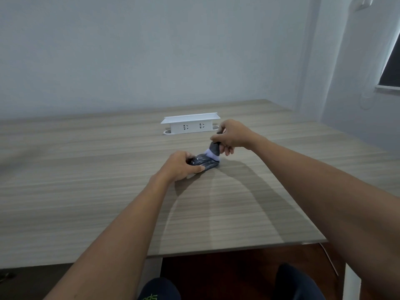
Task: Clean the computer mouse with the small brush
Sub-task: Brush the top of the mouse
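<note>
A dark grey computer mouse [205, 163] lies on the wooden table [86, 180], near its middle. My left hand [180, 166] grips the mouse's near end, with the thumb along its side. My right hand [231, 135] holds a small brush [214, 149] with a dark grey body. Its pale bristles point down and touch the mouse's far right end. The brush handle is mostly hidden inside my fingers.
A white socket box [190, 124] with a raised lid stands on the table just behind my hands. The table's front edge [238, 247] runs close to my knees. A wall stands behind the table, and a window frame is at the far right.
</note>
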